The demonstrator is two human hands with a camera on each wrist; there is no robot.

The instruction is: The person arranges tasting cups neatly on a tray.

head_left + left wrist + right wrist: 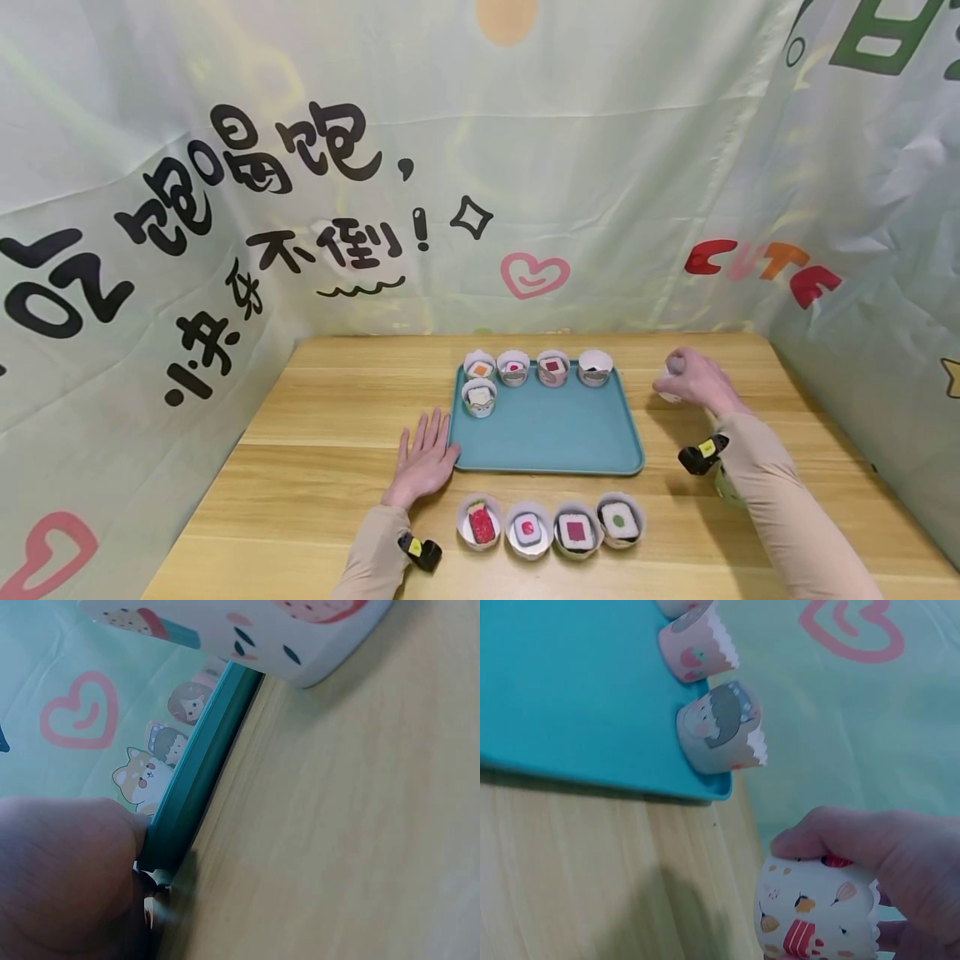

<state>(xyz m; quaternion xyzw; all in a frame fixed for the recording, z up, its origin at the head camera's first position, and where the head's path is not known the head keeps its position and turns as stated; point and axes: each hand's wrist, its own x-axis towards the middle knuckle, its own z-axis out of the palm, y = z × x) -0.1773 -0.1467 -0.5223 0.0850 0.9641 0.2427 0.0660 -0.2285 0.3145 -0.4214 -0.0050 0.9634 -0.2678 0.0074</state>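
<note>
In the head view my right hand (701, 382) is right of the blue tray (555, 437), gripping a white paper baking cup (817, 907) printed with small desserts. The right wrist view shows the thumb along the cup's side; its inside is hidden. My left hand (426, 462) lies with fingers spread beside the tray's near left corner, thumb right at the rim. On the tray, several paper cups (552, 368) with small sushi-like pieces form a back row. Another cup (479, 398) with a white piece sits in front of the leftmost one.
Before the tray stands a row of paper cups (528, 530) holding sushi-like pieces with red, pink, purple and green tops. A green object (727, 487) is partly hidden under my right forearm. Printed cloth (450, 292) hangs round the wooden table (337, 383) at the back and sides.
</note>
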